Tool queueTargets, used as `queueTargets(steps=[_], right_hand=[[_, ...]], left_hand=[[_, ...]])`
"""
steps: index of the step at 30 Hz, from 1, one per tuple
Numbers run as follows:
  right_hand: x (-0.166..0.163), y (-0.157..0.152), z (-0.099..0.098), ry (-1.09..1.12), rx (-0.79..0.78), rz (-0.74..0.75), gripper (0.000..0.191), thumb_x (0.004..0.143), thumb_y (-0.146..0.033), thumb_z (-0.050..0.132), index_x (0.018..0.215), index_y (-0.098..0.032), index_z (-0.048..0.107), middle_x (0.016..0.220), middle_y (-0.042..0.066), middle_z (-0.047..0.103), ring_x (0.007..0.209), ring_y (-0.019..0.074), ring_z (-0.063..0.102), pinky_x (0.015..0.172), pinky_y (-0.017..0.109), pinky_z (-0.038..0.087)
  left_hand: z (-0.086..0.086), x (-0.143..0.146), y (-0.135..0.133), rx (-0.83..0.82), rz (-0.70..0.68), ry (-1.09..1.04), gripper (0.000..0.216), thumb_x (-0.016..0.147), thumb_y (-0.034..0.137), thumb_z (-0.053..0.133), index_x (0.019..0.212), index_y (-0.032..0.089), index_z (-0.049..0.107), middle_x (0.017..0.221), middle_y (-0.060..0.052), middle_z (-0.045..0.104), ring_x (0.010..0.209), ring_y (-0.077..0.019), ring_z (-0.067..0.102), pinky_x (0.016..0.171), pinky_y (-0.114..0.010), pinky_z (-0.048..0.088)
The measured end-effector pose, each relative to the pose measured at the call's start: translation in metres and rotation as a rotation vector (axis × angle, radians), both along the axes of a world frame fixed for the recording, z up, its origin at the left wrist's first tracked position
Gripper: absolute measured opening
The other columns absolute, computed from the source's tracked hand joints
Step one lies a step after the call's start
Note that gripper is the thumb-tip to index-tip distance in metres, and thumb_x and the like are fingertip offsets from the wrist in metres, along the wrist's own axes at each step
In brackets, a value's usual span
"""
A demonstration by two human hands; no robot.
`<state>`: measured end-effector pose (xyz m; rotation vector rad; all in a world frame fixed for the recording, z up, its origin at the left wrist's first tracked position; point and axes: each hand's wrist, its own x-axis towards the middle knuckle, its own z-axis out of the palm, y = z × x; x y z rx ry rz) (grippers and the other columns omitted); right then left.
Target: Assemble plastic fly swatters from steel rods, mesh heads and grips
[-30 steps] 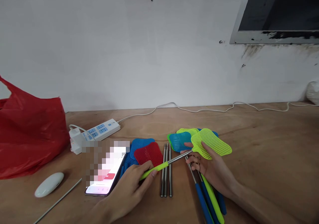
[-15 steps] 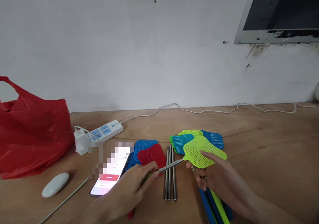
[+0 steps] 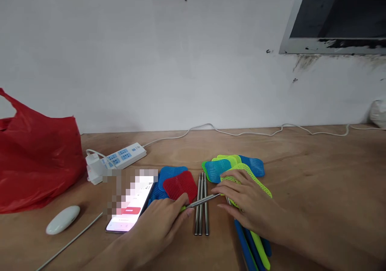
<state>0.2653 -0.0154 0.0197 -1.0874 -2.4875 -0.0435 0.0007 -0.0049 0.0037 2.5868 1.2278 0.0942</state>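
My left hand (image 3: 165, 218) is closed around the yellow-green handle (image 3: 182, 208) of a fly swatter, most of it hidden in my fist. From there the swatter's metal rod (image 3: 202, 201) slants up to the right. Its yellow-green mesh head (image 3: 261, 185) lies partly under my right hand (image 3: 247, 194). That hand is palm down, fingers apart, over the head and its neck. Between my hands lie several bare metal rods (image 3: 200, 218). A red swatter head (image 3: 181, 185) overlaps blue swatter heads (image 3: 173, 172) on the left. Blue and yellow-green handles (image 3: 256, 247) show below my right wrist.
Behind my right hand lie a teal swatter head (image 3: 216, 170) and a blue one (image 3: 255, 166). To the left are a lit phone (image 3: 128, 214), a white oval object (image 3: 63, 220), a power strip (image 3: 128, 156) and a red plastic bag (image 3: 45, 162). A cable (image 3: 241, 134) runs along the wall.
My right hand has turned from the edge of the yellow-green head to lie palm down over it and its neck. My left hand still holds the handle. The view has shifted slightly.
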Motion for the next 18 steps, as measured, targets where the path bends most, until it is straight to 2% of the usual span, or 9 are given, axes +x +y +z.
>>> queueTargets(steps=[2,4,7,13,18], right_hand=[[-0.009,0.003,0.002,-0.085,0.046,0.007,0.002,0.091,-0.018,0.066,0.091,-0.019,0.068,0.086,0.004,0.072,0.093,0.0281,0.059,0.087,0.046,0.044],[-0.014,0.005,0.004,-0.119,0.075,0.004,0.007,0.090,-0.019,0.068,0.083,-0.019,0.066,0.078,0.003,0.069,0.084,0.0259,0.058,0.081,0.043,0.044],[-0.016,0.002,0.006,-0.119,0.080,0.014,0.007,0.089,-0.015,0.069,0.084,-0.018,0.064,0.081,0.003,0.069,0.081,0.0238,0.059,0.074,0.038,0.043],[-0.015,-0.013,0.005,-0.081,-0.034,0.015,0.014,0.086,-0.006,0.063,0.081,-0.018,0.058,0.082,0.001,0.067,0.073,0.0192,0.060,0.058,0.032,0.036],[-0.003,-0.014,0.000,-0.043,0.086,0.029,0.019,0.090,-0.004,0.050,0.080,-0.019,0.055,0.080,0.002,0.065,0.072,0.0201,0.057,0.059,0.033,0.035]], left_hand=[[0.001,0.001,-0.001,0.029,-0.029,0.011,0.041,0.109,0.043,0.019,0.098,0.023,0.053,0.079,-0.003,0.066,0.069,-0.0251,0.063,0.059,-0.032,0.034],[0.004,0.000,-0.004,0.055,-0.048,0.015,0.043,0.109,0.042,0.017,0.097,0.023,0.053,0.077,-0.003,0.066,0.066,-0.0249,0.063,0.057,-0.031,0.032],[0.009,-0.002,-0.008,0.081,-0.063,0.036,0.041,0.110,0.039,0.019,0.098,0.023,0.054,0.076,-0.002,0.066,0.063,-0.0241,0.062,0.055,-0.031,0.029],[0.017,0.000,-0.015,0.120,-0.117,0.223,0.032,0.108,0.031,0.027,0.099,0.024,0.057,0.074,-0.003,0.070,0.056,-0.0269,0.063,0.048,-0.032,0.020],[0.020,-0.007,-0.016,0.173,-0.123,0.214,0.035,0.109,0.031,0.024,0.094,0.024,0.055,0.072,-0.003,0.070,0.055,-0.0277,0.065,0.048,-0.033,0.020]])
